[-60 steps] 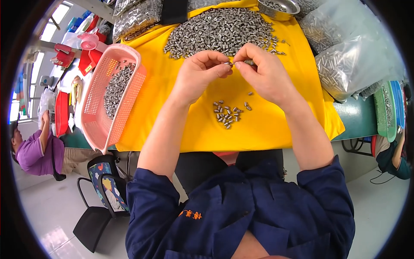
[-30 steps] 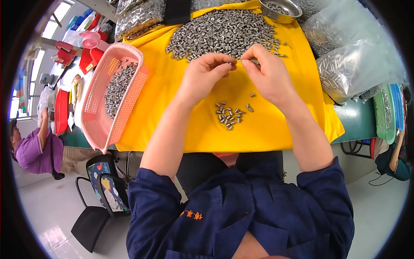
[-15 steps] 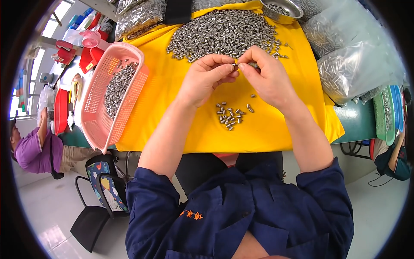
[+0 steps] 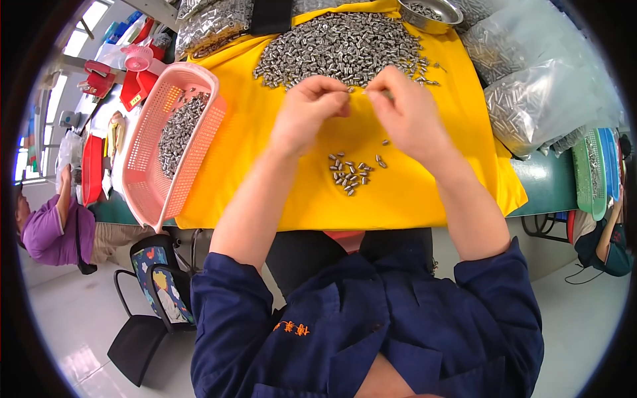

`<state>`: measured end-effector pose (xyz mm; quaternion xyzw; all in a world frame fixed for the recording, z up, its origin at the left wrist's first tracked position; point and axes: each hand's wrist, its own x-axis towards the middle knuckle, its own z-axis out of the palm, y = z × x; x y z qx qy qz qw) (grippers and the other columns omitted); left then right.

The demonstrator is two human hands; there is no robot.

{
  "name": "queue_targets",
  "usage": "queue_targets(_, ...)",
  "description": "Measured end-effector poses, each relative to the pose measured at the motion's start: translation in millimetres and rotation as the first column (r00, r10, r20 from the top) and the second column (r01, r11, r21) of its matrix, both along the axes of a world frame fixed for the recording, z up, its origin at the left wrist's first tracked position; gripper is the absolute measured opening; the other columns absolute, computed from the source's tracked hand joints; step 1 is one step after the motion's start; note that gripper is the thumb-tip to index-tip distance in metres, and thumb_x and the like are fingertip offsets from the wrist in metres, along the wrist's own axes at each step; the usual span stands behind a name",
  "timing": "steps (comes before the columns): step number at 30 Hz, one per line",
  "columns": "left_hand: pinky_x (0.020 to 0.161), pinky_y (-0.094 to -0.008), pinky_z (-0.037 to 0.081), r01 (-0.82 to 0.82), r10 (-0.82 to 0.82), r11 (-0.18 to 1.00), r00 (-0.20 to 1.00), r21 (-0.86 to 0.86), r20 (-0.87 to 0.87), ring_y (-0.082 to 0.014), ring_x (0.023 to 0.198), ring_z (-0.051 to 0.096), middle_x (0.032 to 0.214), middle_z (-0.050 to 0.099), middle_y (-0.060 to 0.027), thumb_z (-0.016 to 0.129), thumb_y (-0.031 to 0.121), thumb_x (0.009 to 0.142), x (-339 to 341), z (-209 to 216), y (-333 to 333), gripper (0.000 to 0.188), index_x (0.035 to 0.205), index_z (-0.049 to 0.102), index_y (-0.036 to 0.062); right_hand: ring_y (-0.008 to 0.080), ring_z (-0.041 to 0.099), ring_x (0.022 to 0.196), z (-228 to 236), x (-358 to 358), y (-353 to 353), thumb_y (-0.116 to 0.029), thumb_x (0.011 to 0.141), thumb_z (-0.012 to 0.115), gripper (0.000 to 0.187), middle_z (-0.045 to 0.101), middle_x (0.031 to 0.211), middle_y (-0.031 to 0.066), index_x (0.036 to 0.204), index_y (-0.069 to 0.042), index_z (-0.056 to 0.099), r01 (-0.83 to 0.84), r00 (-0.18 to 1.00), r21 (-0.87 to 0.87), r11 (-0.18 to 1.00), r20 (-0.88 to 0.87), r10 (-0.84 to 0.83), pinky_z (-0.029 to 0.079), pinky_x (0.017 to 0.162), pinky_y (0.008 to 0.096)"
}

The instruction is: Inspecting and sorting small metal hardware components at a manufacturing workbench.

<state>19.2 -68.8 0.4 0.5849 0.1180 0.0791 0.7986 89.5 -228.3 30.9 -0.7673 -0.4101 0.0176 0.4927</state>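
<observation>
My left hand [image 4: 308,114] is closed in a pinch above the yellow cloth [image 4: 259,176], a small silvery metal part [image 4: 350,89] showing at its fingertips. Facing it a short gap away, my right hand [image 4: 403,113] is also pinched, slightly blurred; what its fingers hold is hidden or too small to name. Just beyond both hands spreads a big heap of short metal cylinders [image 4: 338,50]. Nearer to me, between my forearms, lies a small loose group of such metal pieces [image 4: 350,176].
On the left stands a pink plastic basket [image 4: 142,169] partly filled with metal pieces. A steel bowl [image 4: 441,28] sits at the far right, near clear bags of metal parts [image 4: 521,109]. A green basket [image 4: 589,179] is farther right. Co-workers appear at both sides.
My hands have drawn apart from where their fingertips met around a small metal part. Both are slightly farther from me. The loose pieces on the cloth look unchanged.
</observation>
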Motion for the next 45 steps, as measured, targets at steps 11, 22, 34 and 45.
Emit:
queue_targets(11,0.071,-0.0318,0.047,0.131,-0.477,0.354,0.877,0.926,0.058,-0.0251,0.081,0.058,0.086,0.06,-0.0097,0.055,0.003,0.067,-20,16,-27,0.014,0.08,0.061,0.0029,0.0216,0.055,0.057,6,15,-6,-0.01,0.079,0.054,0.008,0.057,0.067,0.0104,0.082,-0.003,0.052,0.12,0.993,0.134,0.984,-0.034,-0.116,0.041,0.052,0.0297)
queue_targets(22,0.071,-0.0346,0.045,0.335,-0.59,0.233,0.795,0.913,-0.141,-0.0275,0.078,0.055,0.08,0.057,-0.0109,0.06,0.015,0.072,-20,13,-48,0.013,0.077,0.06,0.0025,0.0167,0.05,0.052,7,12,-8,-0.008,0.077,0.054,0.007,0.058,0.066,0.008,0.082,-0.003,0.053,0.108,0.994,0.147,0.983,-0.016,-0.106,0.039,0.049,0.028)
queue_targets(34,0.063,-0.0338,0.046,-0.008,-0.038,0.002,0.999,1.0,0.008,-0.0246,0.068,0.057,0.076,0.059,-0.0078,0.062,0.02,0.072,34,-3,6,0.017,0.085,0.061,0.0086,0.0183,0.052,0.054,7,14,-6,-0.008,0.077,0.054,0.008,0.059,0.069,0.0088,0.083,-0.003,0.053,0.091,0.996,0.145,0.985,-0.038,-0.086,0.04,0.051,0.0283)
queue_targets(45,0.065,-0.0322,0.047,0.317,-0.158,0.188,0.944,0.93,-0.29,-0.0235,0.07,0.06,0.076,0.061,-0.0123,0.059,0.013,0.07,20,19,-7,0.018,0.083,0.062,0.0015,0.0215,0.054,0.056,6,12,-8,-0.007,0.077,0.053,0.007,0.058,0.07,0.01,0.082,-0.003,0.052,0.086,0.996,0.131,0.988,-0.031,-0.082,0.041,0.052,0.03)
